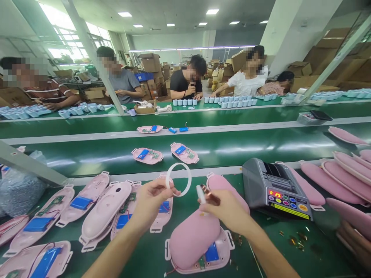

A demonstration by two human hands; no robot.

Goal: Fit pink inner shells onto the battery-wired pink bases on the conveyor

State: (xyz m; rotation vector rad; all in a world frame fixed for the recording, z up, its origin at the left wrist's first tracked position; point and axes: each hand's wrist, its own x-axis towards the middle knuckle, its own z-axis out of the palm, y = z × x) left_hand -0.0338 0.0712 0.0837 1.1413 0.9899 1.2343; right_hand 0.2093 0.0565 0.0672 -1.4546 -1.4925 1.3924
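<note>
**Ring in my left grip, amber tape in my right, over pink housings**

From my remote seat I see the left hand (150, 202) in a narrow grip on the rim of a white plastic ring (178, 179), which stands upright. The right hand (228, 210) pinches a short strip of amber tape (211, 195) with a white tab, in an equally narrow grip. It sits just above a pink domed shell (193, 239) resting on its base beside a blue battery (212, 253). Below, a green belt counter (327, 251) carries more pink bases (40, 227), and a grey tape dispenser (275, 189) with a red readout stands right of the hands, amber scraps (295, 236) nearby. Past further belts, co-workers (185, 83) handle small pale-blue parts (228, 103) before stacked cardboard cartons (150, 63), under ceiling lights (124, 14), with windows (63, 31) at left
</note>
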